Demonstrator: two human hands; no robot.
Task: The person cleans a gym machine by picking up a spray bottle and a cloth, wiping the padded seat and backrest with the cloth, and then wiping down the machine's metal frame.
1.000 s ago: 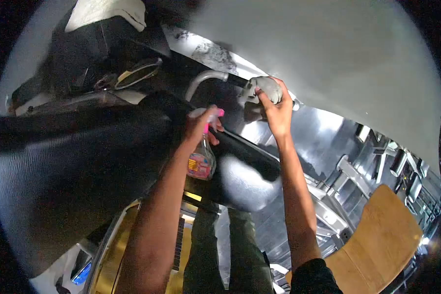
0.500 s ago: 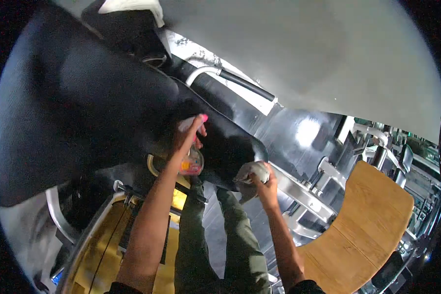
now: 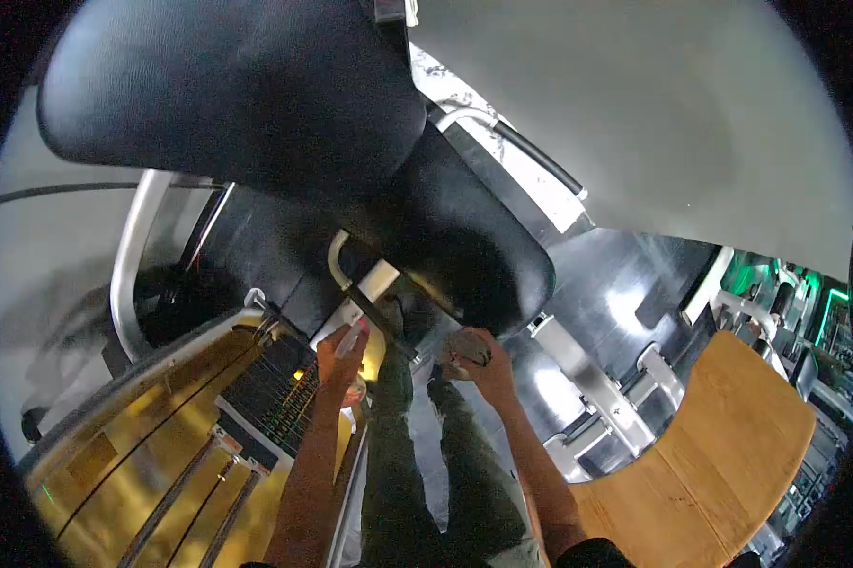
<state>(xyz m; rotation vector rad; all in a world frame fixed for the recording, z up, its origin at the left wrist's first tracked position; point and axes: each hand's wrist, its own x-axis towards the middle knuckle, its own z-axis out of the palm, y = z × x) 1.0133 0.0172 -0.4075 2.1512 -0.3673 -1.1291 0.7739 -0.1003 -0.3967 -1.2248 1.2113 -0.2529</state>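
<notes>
My left hand (image 3: 337, 360) is wrapped round a spray bottle (image 3: 355, 390) with a pink and whitish top, beside a metal post of the exercise machine. The bottle is partly hidden by my fingers. A crumpled grey cloth (image 3: 464, 348) is bunched in my right hand (image 3: 491, 367), just below the front edge of the black padded seat (image 3: 474, 237). Behind the seat rises the large black backrest (image 3: 237, 90). A bent metal lever (image 3: 338, 260) sticks out beside the seat, above my left hand.
A weight stack (image 3: 270, 402) with guide rods stands at the lower left behind a yellowish panel. To the right are a curved wooden top (image 3: 715, 445) and a silver frame beam (image 3: 592, 383). A black-gripped handle (image 3: 540, 156) projects beyond the seat.
Both hands have come down and nearer to my body, off the black padding, still holding the bottle and the cloth. My view has shifted, showing more of the weight stack.
</notes>
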